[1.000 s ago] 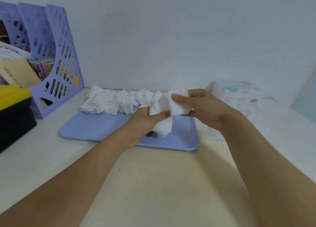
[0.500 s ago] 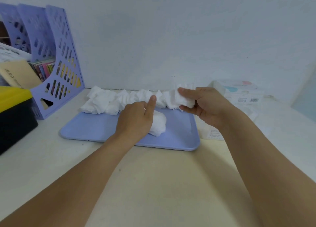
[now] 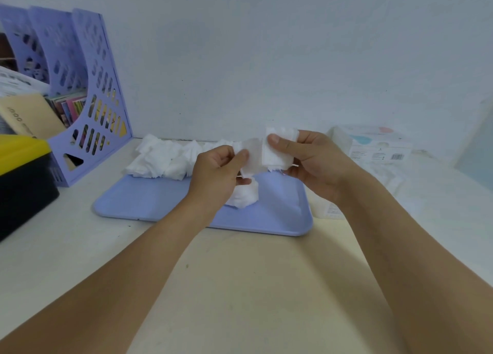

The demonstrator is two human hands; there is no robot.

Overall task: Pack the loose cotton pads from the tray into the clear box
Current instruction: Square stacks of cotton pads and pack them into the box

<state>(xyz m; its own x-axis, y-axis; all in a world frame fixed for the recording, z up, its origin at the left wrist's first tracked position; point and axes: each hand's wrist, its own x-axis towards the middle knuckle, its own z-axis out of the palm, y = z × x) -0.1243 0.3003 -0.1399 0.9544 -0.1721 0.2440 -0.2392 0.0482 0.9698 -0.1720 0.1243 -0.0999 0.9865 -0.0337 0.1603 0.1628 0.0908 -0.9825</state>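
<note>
1. My right hand (image 3: 306,164) grips a stack of white cotton pads (image 3: 277,151), thumb across the front face and fingers curled behind. The stack is raised above the far right part of the blue tray (image 3: 280,215).
2. My left hand (image 3: 216,175) pinches a single pad (image 3: 252,159) between thumb and curled fingers. That pad sits at 9 o'clock of the stack, its edge touching or overlapping the stack's; I cannot tell which.
3. A small heap of pads (image 3: 245,197) lies on the tray at 6 o'clock of the pinched pad, partly hidden by my left hand.
4. A long row of loose pads (image 3: 165,159) runs along the tray's far edge, at 9 o'clock of my left hand.
5. The clear box (image 3: 370,151) stands on the table (image 3: 253,287) at 3 o'clock of my right hand, off the tray, printed labels showing.
6. A purple file rack (image 3: 88,103) stands at 10 o'clock of the tray; a yellow-lidded black case (image 3: 24,172) at 9 o'clock.
</note>
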